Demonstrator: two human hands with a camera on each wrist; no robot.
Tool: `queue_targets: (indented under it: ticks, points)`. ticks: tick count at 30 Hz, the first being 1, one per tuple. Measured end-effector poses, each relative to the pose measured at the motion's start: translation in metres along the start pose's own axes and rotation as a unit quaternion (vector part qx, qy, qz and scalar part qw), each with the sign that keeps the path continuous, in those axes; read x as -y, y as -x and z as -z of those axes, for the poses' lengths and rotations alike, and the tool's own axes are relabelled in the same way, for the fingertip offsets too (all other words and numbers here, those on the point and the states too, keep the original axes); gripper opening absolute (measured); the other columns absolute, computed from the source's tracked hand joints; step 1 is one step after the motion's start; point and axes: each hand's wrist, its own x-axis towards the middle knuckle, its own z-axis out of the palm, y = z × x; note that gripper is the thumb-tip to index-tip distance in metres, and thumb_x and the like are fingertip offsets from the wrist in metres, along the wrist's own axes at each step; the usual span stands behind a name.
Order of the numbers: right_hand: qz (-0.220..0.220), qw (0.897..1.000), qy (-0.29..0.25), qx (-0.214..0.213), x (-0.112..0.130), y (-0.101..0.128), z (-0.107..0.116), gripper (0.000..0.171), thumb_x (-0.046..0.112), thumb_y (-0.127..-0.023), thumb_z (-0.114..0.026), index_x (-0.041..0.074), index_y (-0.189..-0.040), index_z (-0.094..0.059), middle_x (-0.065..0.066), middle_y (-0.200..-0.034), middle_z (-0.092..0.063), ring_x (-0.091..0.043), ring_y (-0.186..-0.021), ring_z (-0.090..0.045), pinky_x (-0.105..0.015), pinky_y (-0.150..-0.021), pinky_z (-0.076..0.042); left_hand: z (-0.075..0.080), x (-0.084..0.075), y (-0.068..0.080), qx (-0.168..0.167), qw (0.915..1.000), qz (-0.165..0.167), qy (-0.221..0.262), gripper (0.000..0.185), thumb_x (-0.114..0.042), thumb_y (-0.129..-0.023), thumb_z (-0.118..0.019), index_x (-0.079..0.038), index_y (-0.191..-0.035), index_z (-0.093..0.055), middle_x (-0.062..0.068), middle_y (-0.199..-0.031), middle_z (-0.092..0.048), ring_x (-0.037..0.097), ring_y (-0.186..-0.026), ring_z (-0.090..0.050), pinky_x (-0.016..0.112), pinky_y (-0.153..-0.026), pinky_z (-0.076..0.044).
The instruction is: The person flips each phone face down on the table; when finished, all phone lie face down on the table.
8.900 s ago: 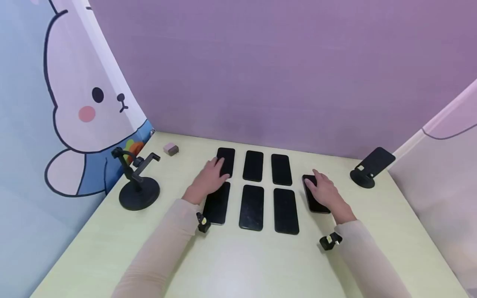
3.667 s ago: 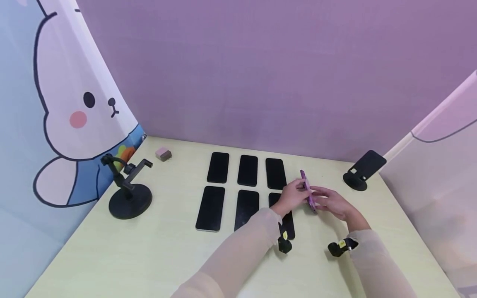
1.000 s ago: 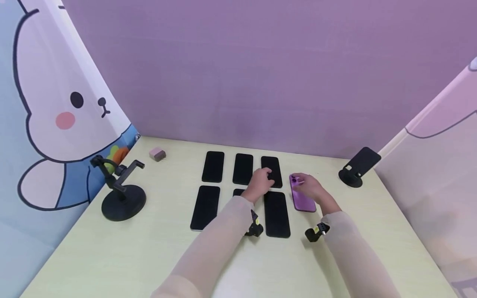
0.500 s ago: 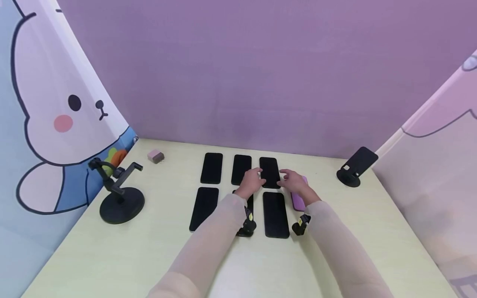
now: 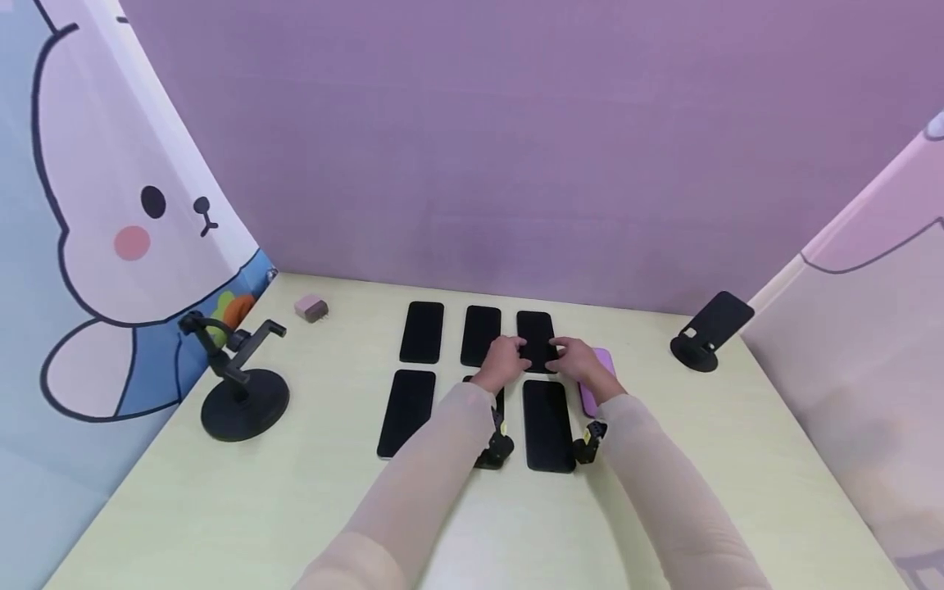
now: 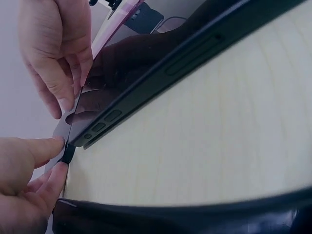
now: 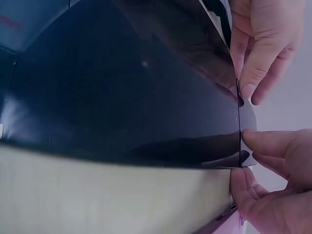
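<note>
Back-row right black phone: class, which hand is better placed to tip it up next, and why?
Probably the left hand: its thumb and finger plainly pinch the black phone at a corner, while the right hand meets the edge with fingertips, its hold unclear.

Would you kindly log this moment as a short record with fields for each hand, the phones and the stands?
left hand: fingertips on near left edge of back-right black phone
right hand: fingertips on same phone's right edge
purple phone: flat, back up, partly under right hand
other black phones: five, flat, in two rows
stands: clamp stand left; tilted stand right
</note>
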Motion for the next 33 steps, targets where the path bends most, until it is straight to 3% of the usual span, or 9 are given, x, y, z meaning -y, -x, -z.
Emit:
queue_targets:
  ticks: [16, 24, 33]
  points:
    - [-0.005, 0.997, -0.081, 0.0, -0.006, -0.004, 0.0, 0.053, -0.007, -0.087, -0.062, -0.008, -0.138, -0.047, -0.036, -0.13, -0.049, -0.037, -0.113, -0.053, -0.044, -0.092, -0.047, 0.0, 0.0, 0.0, 0.005, 0.9999, 0.014, 0.007, 0.04, -0.009, -0.092, -0.068, -0.001, -0.13, -0.061, 0.014, -0.121, -0.065, 0.024, -0.112, -0.06, 0.03, -0.086, -0.051]
    - [-0.006, 0.992, -0.129, -0.015, -0.005, -0.002, 0.004, 0.051, -0.007, -0.087, -0.062, -0.007, -0.136, -0.05, -0.033, -0.128, -0.05, -0.028, -0.098, -0.056, -0.029, -0.076, -0.05, -0.002, -0.001, 0.0, 0.004, 0.9999, 0.009, -0.011, 0.038, -0.011, -0.093, -0.067, 0.001, -0.129, -0.061, 0.014, -0.124, -0.063, 0.025, -0.113, -0.06, 0.032, -0.088, -0.051]
    - [0.01, 0.976, -0.219, -0.005, -0.004, 0.0, 0.014, 0.049, -0.007, -0.09, -0.058, -0.01, -0.138, -0.046, -0.031, -0.13, -0.043, -0.024, -0.098, -0.055, -0.03, -0.077, -0.054, -0.005, -0.005, 0.002, -0.021, 0.999, -0.022, -0.033, 0.032, -0.012, -0.093, -0.066, 0.005, -0.121, -0.066, 0.013, -0.12, -0.065, 0.025, -0.115, -0.058, 0.031, -0.094, -0.047]
